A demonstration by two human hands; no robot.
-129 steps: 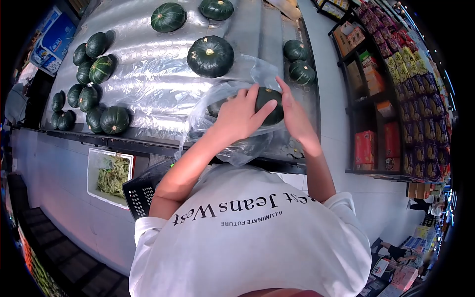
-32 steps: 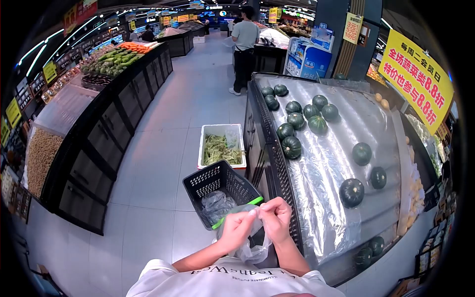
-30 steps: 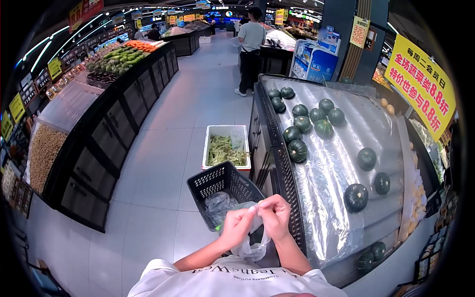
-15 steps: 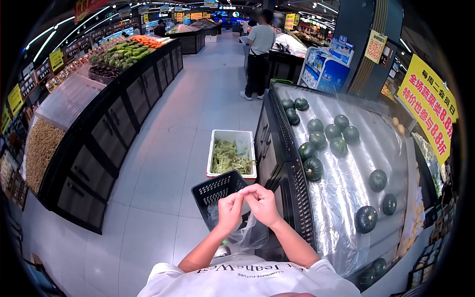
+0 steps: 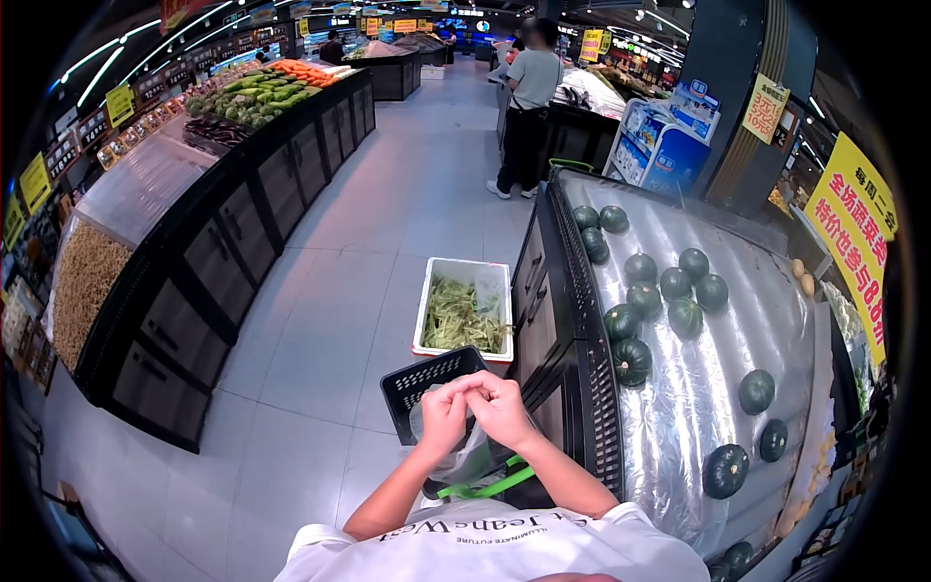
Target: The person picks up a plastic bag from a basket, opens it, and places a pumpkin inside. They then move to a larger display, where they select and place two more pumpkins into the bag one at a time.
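In the head view, my left hand and my right hand meet at the fingertips, pinched together at the top of a thin clear plastic bag. The bag hangs crumpled beneath them, and my fingers hide its upper edge. Below and behind the hands is a black perforated basket, whose green handle shows close to my shirt. Whatever the basket holds is mostly covered by the hands and the bag.
A white foam box with leafy green scraps sits on the floor beyond the basket. Dark green pumpkins lie on the plastic-covered stand to the right. A vegetable counter runs along the left. Farther up the aisle stands a person.
The view has shifted slightly, so the stands and box appear lower and farther right. My hands remain together on the bag, with the fingers curled closer. The basket's green handle now shows.
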